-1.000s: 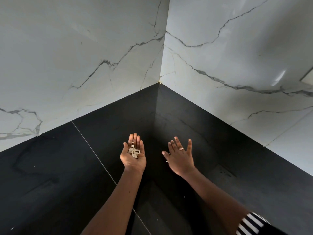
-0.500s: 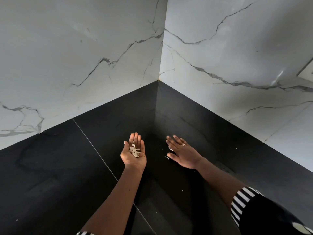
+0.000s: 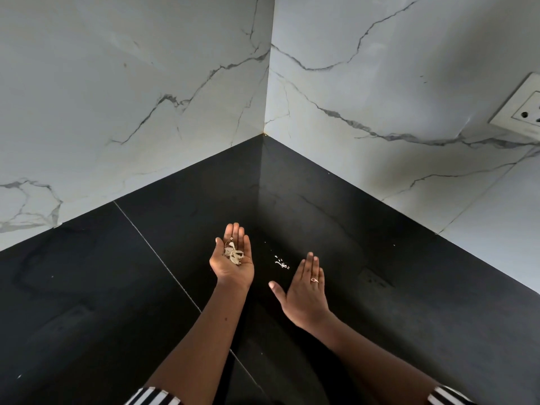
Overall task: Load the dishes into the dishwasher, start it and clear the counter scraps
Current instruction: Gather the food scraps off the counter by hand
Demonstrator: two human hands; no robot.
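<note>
My left hand [image 3: 232, 258] is held palm up over the black counter [image 3: 117, 287], cupped around a small heap of pale peel scraps [image 3: 233, 253]. My right hand [image 3: 305, 290] lies flat on the counter, palm down, fingers together, a ring on one finger. A little cluster of white crumbs [image 3: 281, 263] rests on the counter just ahead of the right fingertips, between the two hands. No dishes or dishwasher are in view.
The black counter runs into a corner [image 3: 263, 135] formed by two white marble-look walls. A wall socket [image 3: 523, 111] sits on the right wall. A thin seam [image 3: 152, 247] crosses the counter left of my left arm. A few tiny white specks dot the counter.
My right hand has swept back toward me and turned flat, leaving a cluster of white crumbs uncovered ahead of its fingertips. The left hand has stayed cupped with the scraps.
</note>
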